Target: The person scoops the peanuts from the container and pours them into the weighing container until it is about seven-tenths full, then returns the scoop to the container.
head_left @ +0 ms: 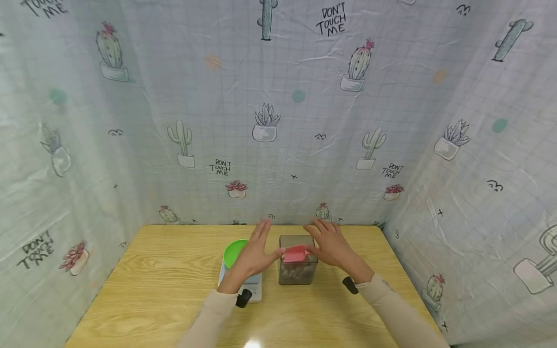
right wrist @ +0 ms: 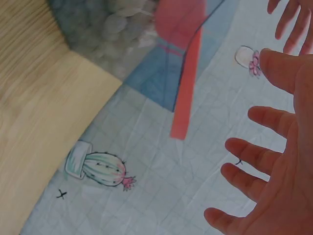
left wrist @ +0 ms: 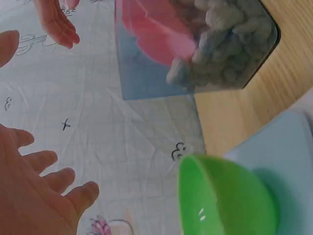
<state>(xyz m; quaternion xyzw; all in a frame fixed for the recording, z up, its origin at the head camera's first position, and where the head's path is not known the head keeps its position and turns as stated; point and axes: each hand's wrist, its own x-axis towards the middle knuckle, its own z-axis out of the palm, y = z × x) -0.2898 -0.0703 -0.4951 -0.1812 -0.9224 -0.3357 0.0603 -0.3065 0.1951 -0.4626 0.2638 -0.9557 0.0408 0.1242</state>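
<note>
A clear grey square bin (head_left: 285,279) stands on the table and holds grey stones (left wrist: 225,39). On top of the stones lies a red scoop (head_left: 295,254); its flat handle (right wrist: 187,93) sticks out past the rim. My left hand (head_left: 256,255) hovers over the bin's left side, fingers spread and nothing in it. Across from it, my right hand (head_left: 332,245) is held above the right side, its fingers also spread and holding nothing. A green bowl (head_left: 232,250) sits on a white kitchen scale (head_left: 256,293), partly hidden under my left hand and forearm.
The wood-grain table (head_left: 174,275) extends to both sides of the bin and scale. A pale curtain (head_left: 296,145) printed with cacti hangs close behind the table's far edge and along both sides. A black strap piece (head_left: 244,298) is at my left wrist.
</note>
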